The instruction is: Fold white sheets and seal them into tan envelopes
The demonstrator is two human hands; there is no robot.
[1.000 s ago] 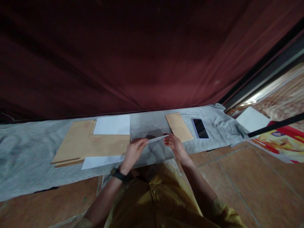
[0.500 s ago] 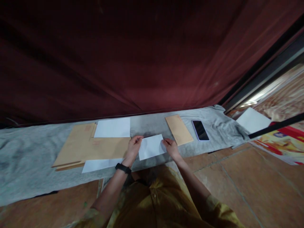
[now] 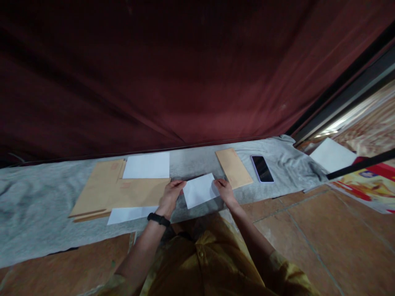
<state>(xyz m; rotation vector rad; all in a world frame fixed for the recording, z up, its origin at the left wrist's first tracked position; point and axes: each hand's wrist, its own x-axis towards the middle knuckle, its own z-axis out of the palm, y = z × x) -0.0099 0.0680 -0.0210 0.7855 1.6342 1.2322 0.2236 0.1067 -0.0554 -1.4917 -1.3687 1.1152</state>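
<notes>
Two-handed: pinches white paper [image 3: 200, 190] at opp. ends w/ fingers of L hand [image 3: 169, 193] & R hand [image 3: 225, 190], long axis approx. hand-to-hand, neither nearer.

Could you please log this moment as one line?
left hand: holds white sheet; right hand: holds same sheet; right of sheet: brown envelope, phone

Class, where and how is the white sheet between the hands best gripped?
Probably pinched at opposite side edges, one hand from each side: the white sheet is thin and flat. The left hand holds near its far left corner, the right hand its right edge.
</notes>
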